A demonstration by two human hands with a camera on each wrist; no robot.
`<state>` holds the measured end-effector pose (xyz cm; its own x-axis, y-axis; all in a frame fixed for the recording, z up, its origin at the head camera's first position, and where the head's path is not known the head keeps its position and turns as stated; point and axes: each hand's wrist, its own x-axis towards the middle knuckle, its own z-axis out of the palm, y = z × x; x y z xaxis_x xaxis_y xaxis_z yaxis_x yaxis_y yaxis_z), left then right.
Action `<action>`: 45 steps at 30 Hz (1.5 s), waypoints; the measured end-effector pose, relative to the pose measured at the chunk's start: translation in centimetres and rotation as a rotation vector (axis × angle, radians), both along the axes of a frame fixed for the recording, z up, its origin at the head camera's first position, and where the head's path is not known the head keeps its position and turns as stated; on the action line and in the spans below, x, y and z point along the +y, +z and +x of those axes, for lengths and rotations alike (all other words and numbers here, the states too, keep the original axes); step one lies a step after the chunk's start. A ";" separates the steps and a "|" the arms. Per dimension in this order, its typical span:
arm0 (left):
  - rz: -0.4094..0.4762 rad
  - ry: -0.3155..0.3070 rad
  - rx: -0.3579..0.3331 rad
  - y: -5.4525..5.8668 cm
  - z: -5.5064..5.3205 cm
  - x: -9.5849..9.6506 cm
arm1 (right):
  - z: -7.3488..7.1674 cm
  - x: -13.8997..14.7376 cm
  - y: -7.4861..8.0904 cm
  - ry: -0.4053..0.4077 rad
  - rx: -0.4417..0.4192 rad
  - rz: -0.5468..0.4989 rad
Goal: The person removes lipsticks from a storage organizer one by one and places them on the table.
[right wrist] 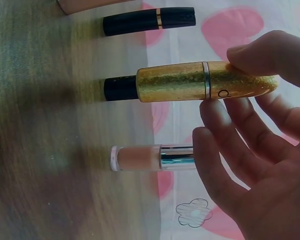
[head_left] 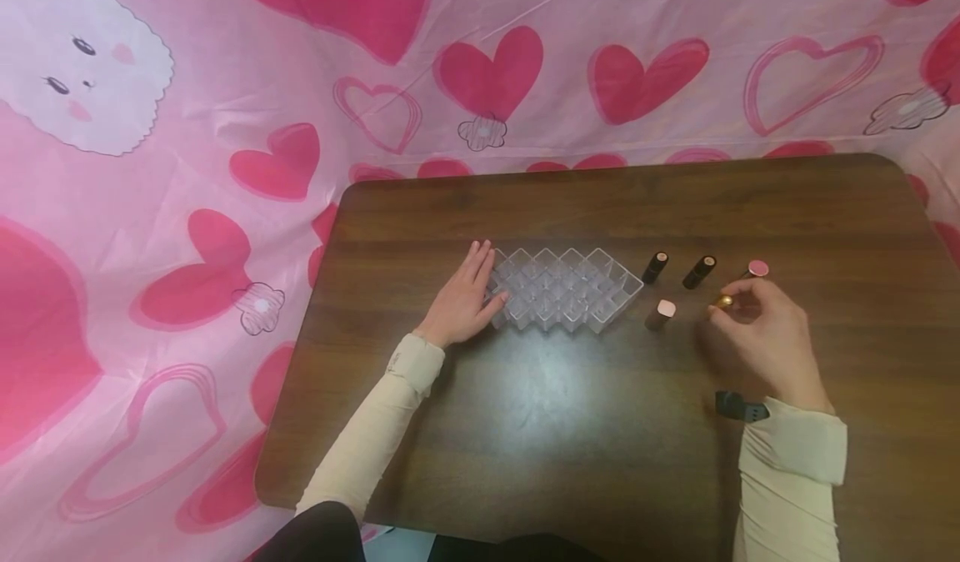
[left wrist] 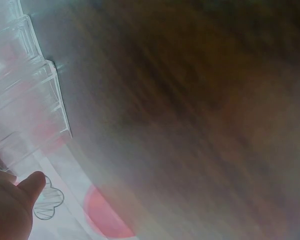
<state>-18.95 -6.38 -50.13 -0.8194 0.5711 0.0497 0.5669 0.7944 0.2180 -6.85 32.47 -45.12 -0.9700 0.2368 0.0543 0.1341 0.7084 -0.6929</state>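
Observation:
Between the thumb and fingers of my right hand (head_left: 772, 337) is a gold lipstick tube (right wrist: 175, 81), held above the wooden table. My left hand (head_left: 461, 299) lies with fairly straight fingers at the left end of a clear compartmented organizer (head_left: 622, 303), touching its edge. Two black lipsticks (head_left: 656, 268) (head_left: 700, 272) stand to the organizer's right. A brownish lipstick with a pale pink top (head_left: 662, 314) stands nearer the person. Beside the right fingers is a pink-topped lip gloss tube (right wrist: 137, 158), partly hidden by the hand in the head view.
The brown wooden table (head_left: 540, 445) has rounded corners. A pink cloth with hearts (head_left: 491, 70) hangs behind it and along its left side. A dark watch-like band (head_left: 741, 407) is at the right wrist.

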 end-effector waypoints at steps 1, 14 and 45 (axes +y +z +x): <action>0.002 -0.001 0.002 0.0 0.0 0.0 | 0.0 0.0 -0.1 0.007 -0.004 0.004; 0.004 -0.005 0.013 -0.2 -0.1 -0.1 | 0.0 0.2 -0.8 0.063 -0.051 0.032; 0.015 0.000 0.001 -0.3 -0.1 -0.2 | 0.1 0.5 -1.8 0.146 -0.135 0.028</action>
<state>-19.03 -6.53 -50.44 -0.8191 0.5705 0.0592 0.5675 0.7910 0.2288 -6.75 32.99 -46.90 -0.9929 0.0936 -0.0737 0.1190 0.7461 -0.6552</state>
